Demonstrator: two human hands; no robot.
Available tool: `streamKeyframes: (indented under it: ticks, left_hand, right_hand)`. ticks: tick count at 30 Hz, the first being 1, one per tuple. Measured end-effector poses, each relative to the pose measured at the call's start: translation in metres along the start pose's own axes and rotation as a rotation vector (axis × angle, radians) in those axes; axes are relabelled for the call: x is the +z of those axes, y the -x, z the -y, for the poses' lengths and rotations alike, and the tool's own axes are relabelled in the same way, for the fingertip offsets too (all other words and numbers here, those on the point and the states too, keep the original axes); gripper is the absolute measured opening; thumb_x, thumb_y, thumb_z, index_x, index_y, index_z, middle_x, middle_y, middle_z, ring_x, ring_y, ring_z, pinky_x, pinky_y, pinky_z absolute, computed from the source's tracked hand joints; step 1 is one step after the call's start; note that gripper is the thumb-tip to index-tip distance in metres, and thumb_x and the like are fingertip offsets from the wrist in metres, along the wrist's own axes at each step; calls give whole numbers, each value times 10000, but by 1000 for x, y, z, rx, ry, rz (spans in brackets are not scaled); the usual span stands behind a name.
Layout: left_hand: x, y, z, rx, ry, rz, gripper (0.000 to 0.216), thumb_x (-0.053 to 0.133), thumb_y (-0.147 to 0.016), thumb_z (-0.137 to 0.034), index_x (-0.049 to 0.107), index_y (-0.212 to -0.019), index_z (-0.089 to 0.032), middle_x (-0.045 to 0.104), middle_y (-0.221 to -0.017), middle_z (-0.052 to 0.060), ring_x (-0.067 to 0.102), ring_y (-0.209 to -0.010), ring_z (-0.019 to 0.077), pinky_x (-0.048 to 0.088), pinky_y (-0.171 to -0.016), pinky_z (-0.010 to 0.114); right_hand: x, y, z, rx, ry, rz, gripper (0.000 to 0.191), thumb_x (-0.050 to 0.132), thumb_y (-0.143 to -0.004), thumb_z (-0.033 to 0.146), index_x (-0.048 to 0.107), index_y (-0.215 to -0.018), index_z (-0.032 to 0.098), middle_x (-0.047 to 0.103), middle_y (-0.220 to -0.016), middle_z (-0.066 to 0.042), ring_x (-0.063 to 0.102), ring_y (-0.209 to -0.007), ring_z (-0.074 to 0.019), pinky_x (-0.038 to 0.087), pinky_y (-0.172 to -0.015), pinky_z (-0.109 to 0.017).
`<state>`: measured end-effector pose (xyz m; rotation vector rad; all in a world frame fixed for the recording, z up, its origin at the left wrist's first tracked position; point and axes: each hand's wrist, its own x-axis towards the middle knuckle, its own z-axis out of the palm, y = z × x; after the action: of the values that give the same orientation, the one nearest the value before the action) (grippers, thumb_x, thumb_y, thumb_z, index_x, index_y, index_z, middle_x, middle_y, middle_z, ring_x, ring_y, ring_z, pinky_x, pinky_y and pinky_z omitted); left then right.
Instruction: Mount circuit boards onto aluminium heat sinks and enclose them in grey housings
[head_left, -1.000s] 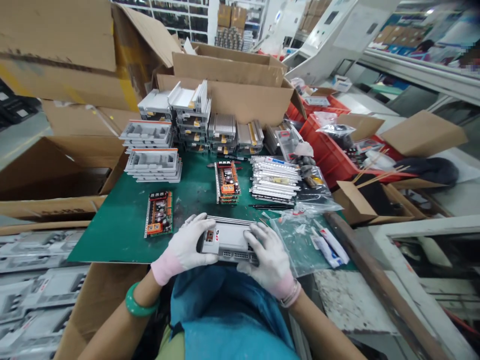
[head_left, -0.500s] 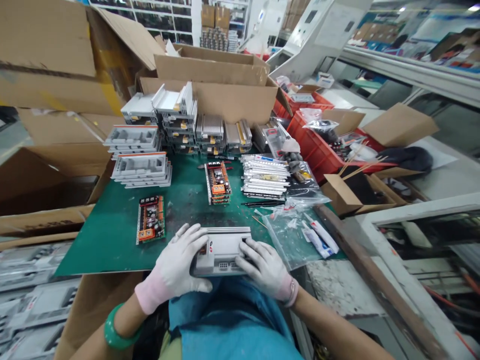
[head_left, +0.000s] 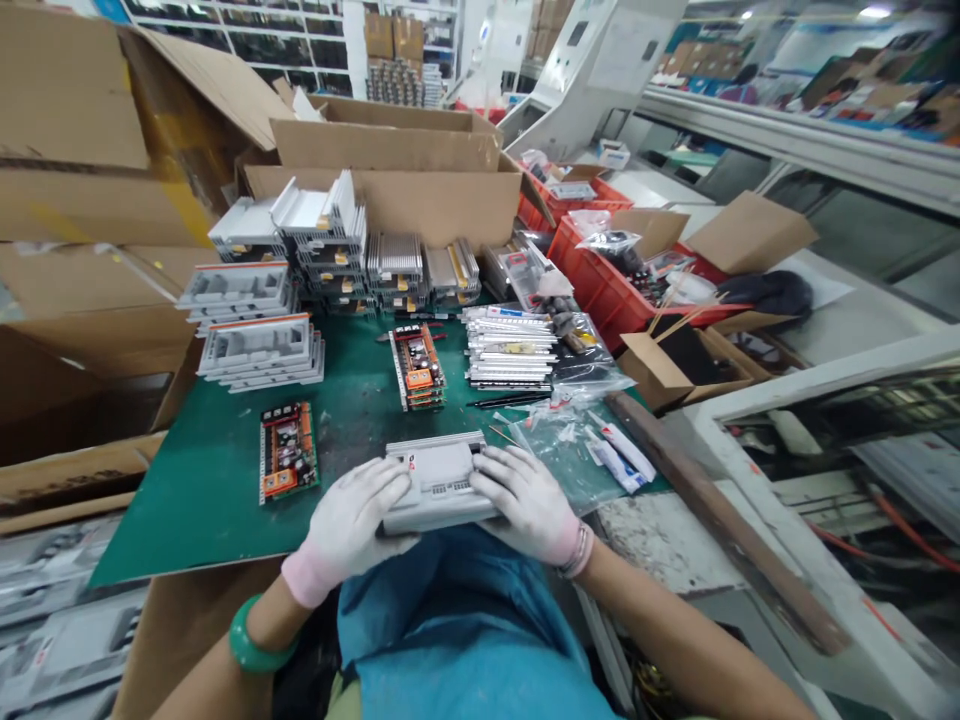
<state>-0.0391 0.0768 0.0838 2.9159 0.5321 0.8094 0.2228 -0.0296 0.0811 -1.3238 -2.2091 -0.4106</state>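
Red crate (head_left: 589,288) (cluttered inside), small carton (head_left: 654,374) beside.

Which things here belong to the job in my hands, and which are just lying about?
Likely the job's:
gray-cased unit, held by left hand and right hand
circuit boards
gray plastic covers
finned heat sinks

Seemingly just lying about:
clear plastic bag
red crates
cardboard boxes

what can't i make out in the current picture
All in the head view:
Ends of the grey unit: partly covered by the left hand and right hand.
Its underside: hidden beneath its own body.
Lettering on the tubes: too small, blurred.
Grey casings, lower left: cut off by the picture's edge.
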Motion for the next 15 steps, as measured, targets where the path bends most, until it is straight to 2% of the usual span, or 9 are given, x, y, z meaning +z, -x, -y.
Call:
streamKeyframes:
  ticks: [2,6,8,11,15]
  left_hand:
    - [12,14,-5,31,28,-20,527,687,-798,-312,469,-1276,-272,673,-1160,81,637,-1099,260,477,-1039,472]
    - [32,41,-9,99,4,-80,636,673,-798,-130,398,-1307,-393,696,-1086,-9,655,-1067,208,473,-1045,445]
    - [33,45,-7,88,-11,-101,597,681,-800,-192,411,-1293,-391,696,-1071,2,657,-1057,234,453,-1049,495]
    - [22,40,1,33,0,-143,466,635,-812,-368,462,-1242,-327,685,-1052,61,645,-1050,307,474,-989,573]
    - [7,23,14,-172,-11,-194,480,496,-836,-342,426,-1309,-300,652,-1107,97,661,-976,354,597,-729,536]
  right_hand:
    - [4,3,14,10,17,4,313,544,-881,243,610,-1187,245,653,-1203,-80,525,-1222,-246,361,-1068,-488]
    - [22,-8,40,48,93,50,335,493,-926,225,572,-1245,292,605,-1279,-81,521,-1198,-266,374,-1027,-534]
    - [31,-21,45,88,132,81,346,481,-945,254,540,-1281,307,603,-1267,-94,542,-1146,-266,397,-985,-531]
    - [37,-36,42,82,136,137,379,466,-953,256,494,-1321,343,626,-1173,-83,574,-1015,-222,427,-917,-472]
    - [21,-30,28,41,96,217,437,478,-925,301,451,-1354,382,598,-1163,-68,556,-941,-200,433,-834,-399]
